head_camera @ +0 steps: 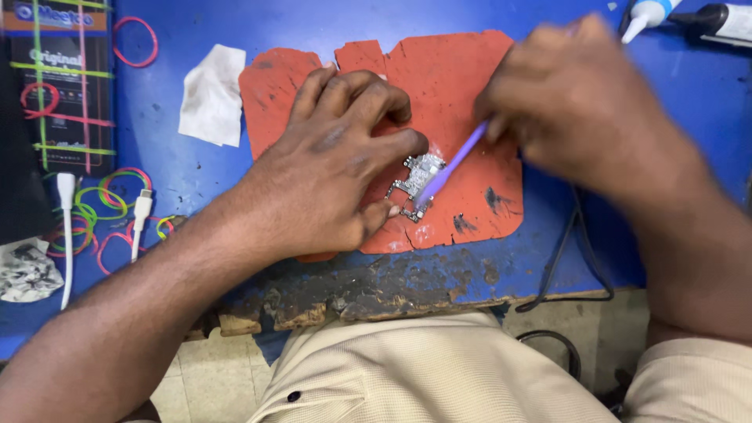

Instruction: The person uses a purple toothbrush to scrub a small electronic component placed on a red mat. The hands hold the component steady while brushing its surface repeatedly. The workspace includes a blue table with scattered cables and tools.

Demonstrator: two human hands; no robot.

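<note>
- The orange mat (462,70), torn at its edges and scorched with dark marks, lies on the blue table (674,117); all places here are told from that mat.
- A small silvery circuit board (417,182) lies on the mat, toward its lower middle.
- The left hand (337,168) rests palm down on the mat's left half, its fingers curled; the forefinger and thumb tips touch the board's left edge, pinning it in place.
- The right hand (580,102), blurred, sits over the mat's upper right corner, its fingers clenched around a thin purple tool (454,163).
- The tool slants down and to the left, its tip on the board.
- A white cloth scrap (211,94) lies just left of the mat.
- Farther left of the mat are coloured rubber bands (106,202), 2 white cable plugs (142,205) and a dark package (63,86) wrapped in bands.
- Beyond the mat's upper right corner lie a white nozzle tube (650,14) and a black tube (717,22).
- A black cable (576,258) runs off the table edge, right of the mat and below it.
</note>
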